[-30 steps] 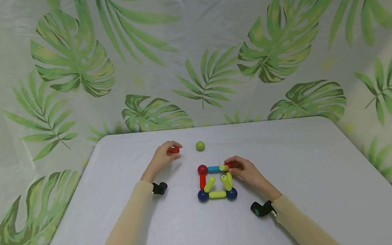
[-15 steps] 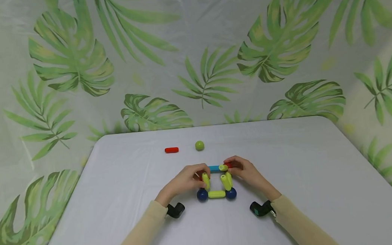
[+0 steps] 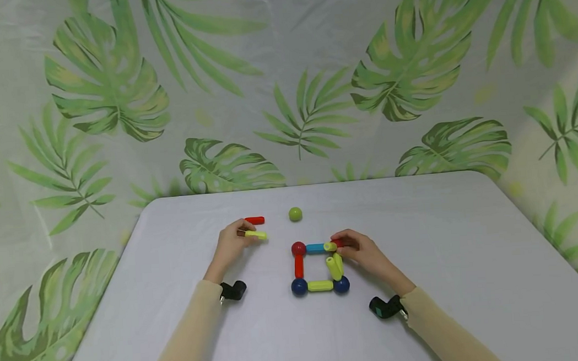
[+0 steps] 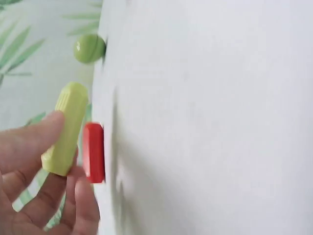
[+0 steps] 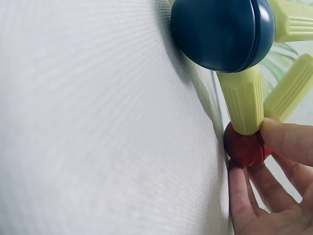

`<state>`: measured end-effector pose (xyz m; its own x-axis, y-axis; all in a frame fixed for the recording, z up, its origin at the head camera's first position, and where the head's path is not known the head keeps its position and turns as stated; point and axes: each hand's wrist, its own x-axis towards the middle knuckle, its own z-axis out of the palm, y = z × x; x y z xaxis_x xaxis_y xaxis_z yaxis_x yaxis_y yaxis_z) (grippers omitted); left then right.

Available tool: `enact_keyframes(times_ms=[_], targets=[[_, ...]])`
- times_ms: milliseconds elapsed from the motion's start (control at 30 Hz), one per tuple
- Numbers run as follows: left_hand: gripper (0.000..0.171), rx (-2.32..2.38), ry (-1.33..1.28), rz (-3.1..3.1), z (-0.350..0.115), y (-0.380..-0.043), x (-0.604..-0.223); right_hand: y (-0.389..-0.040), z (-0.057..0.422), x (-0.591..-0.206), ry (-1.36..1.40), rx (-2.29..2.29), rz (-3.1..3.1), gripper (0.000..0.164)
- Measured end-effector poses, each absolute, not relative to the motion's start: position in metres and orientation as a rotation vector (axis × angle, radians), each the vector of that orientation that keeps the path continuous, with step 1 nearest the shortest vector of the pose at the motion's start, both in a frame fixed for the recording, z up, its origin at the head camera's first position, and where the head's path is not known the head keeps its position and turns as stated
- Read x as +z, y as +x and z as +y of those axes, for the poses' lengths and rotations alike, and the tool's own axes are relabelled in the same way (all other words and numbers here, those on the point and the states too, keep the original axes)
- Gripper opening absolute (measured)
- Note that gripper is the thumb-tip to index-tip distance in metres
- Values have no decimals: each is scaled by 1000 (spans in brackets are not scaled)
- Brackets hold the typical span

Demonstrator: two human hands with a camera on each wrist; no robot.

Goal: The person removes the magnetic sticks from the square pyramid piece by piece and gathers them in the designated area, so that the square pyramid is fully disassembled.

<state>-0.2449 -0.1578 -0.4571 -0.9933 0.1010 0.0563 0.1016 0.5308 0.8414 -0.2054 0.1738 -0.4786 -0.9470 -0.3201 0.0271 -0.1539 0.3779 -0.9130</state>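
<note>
Yellow rod (image 4: pixel 73 120) in left hand (image 3: pixel 229 245), red rod (image 3: pixel 255 220) beyond, contact unclear.

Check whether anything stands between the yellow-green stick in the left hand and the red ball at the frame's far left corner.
Nothing visible: in the head view, only tablecloth shows between the yellow-green stick in the left hand and that red ball. The loose red stick and green ball lie farther back.

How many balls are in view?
5: green ball beyond the frame, left blue ball and right blue ball at its near corners, red ball at far-left, second red ball in the right hand.
</note>
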Motion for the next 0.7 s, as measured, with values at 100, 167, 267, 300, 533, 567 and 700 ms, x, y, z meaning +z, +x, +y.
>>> enact_keyframes(times_ms=[100, 167, 267, 300, 533, 567, 700], targets=[[17, -1435, -68, -2767, -164, -258, -460, -205, 174, -479, -425, -1613, 2482, 28], [15, -1403, -42, -2782, -165, -264, -462, -205, 173, -480, -420, -1616, 2479, 28], [14, -1369, -20, -2795, -166, -272, -463, -205, 173, -480, -427, -1613, 2480, 28], [14, -1354, -19, -2797, -166, -273, -463, -205, 173, -480, -427, -1613, 2478, 28], [15, -1312, -37, -2789, -162, -278, -460, -206, 174, -480, -435, -1607, 2488, 29], [15, -1313, -44, -2791, -163, -278, -459, -206, 174, -480, -436, -1605, 2491, 29], [16, -1330, -123, -2757, -165, -275, -459, -205, 174, -479, -440, -1596, 2496, 29]])
